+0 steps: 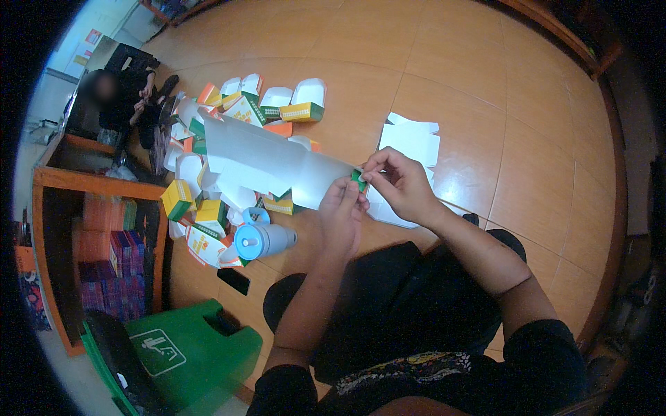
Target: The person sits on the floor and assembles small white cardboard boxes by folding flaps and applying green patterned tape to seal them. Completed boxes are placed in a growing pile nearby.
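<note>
A long white cardboard box blank [260,158] stretches leftward from my hands, unfolded and held above the floor. My left hand [340,218] grips its near end, thumb on top, beside a small green flap [358,179]. From the right, my right hand [401,186] pinches that same end with thumb and fingertips, close to the left fingertips. Beneath and beyond my right hand, flat white box blanks [411,139] lie on the floor, partly covered by the hand. Folded open boxes in white, yellow, green and orange [303,111] are heaped past the held blank, which hides some of them.
A light blue tumbler [266,240] stands left of my left forearm, near a black phone [234,281]. A green bin [201,347] is at lower left, below a wooden shelf [104,182] of stacked packs. Another person [125,97] sits at the far left.
</note>
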